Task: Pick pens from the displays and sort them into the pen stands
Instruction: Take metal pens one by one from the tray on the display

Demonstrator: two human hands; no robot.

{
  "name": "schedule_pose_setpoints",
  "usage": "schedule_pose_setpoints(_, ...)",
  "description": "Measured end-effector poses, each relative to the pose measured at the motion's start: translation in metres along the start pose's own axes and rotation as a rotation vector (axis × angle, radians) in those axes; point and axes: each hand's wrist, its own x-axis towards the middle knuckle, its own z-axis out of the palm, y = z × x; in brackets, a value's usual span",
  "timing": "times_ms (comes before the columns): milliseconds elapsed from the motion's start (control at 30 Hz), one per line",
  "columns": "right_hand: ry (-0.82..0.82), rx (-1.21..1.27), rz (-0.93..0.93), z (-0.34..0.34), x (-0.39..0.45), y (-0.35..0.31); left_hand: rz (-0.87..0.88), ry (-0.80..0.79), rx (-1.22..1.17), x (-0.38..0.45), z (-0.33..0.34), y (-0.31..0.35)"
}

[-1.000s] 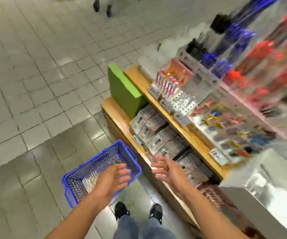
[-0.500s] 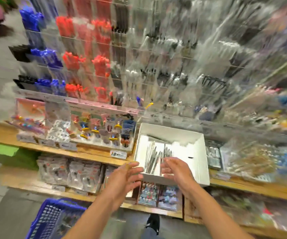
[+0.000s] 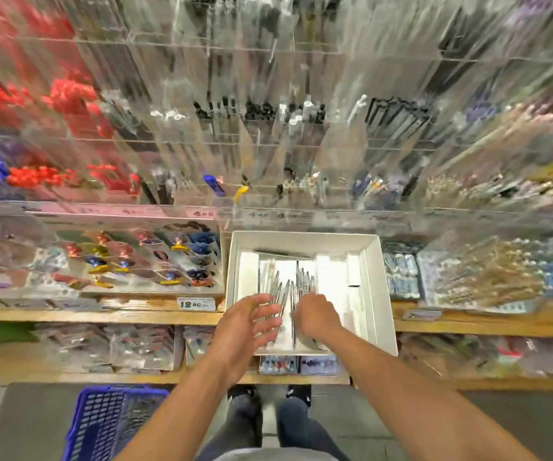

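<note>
Two hands were brought from the blue basket (image 3: 115, 424) at 7 o'clock | left hand (image 3: 252, 322) spread open, right hand (image 3: 316, 316) curled, grasp unclear, over silver pens (image 3: 276, 291) in white box (image 3: 376, 294) at 12 o'clock | picking judged imminent.

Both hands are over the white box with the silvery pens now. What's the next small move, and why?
Probably close the right hand on a few of the silvery pens and lift them out. It already reaches down among them in the white box, while the left hand hovers open over the same pile, holding nothing. Motion blur hides whether the right fingers grip yet.
</note>
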Motion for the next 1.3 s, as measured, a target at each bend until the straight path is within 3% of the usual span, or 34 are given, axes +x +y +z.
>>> schedule_pose_setpoints(200,0.022,-0.172,0.067,0.021,0.006,-0.027,-0.016,0.005,-0.007,0.014,-0.012,0.009)
schedule_pose_setpoints(400,0.028,0.046,0.204,0.009,0.001,-0.033,-0.046,-0.018,0.006,0.019,-0.011,0.011)
schedule_pose_setpoints(633,0.073,0.471,-0.236,-0.017,-0.044,-0.033,0.029,0.017,0.06,0.026,0.006,0.012)
schedule_pose_setpoints(800,-0.002,0.498,-0.347,-0.022,-0.05,-0.032,0.07,0.043,-0.006,0.035,0.01,0.012)
schedule_pose_setpoints(933,0.217,0.184,-0.095,-0.021,-0.013,-0.019,0.093,0.123,-0.036,0.042,0.01,0.008)
schedule_pose_setpoints(1033,0.137,-0.074,0.098,-0.005,0.007,-0.027,0.064,0.136,-0.053,0.045,0.009,0.007)
schedule_pose_setpoints(1200,0.119,-0.166,0.126,0.011,0.019,-0.036,0.05,0.119,-0.052,0.044,0.006,0.006)
schedule_pose_setpoints(1300,0.103,0.009,0.19,0.005,0.021,-0.034,0.046,0.115,-0.048,0.044,0.006,0.006)
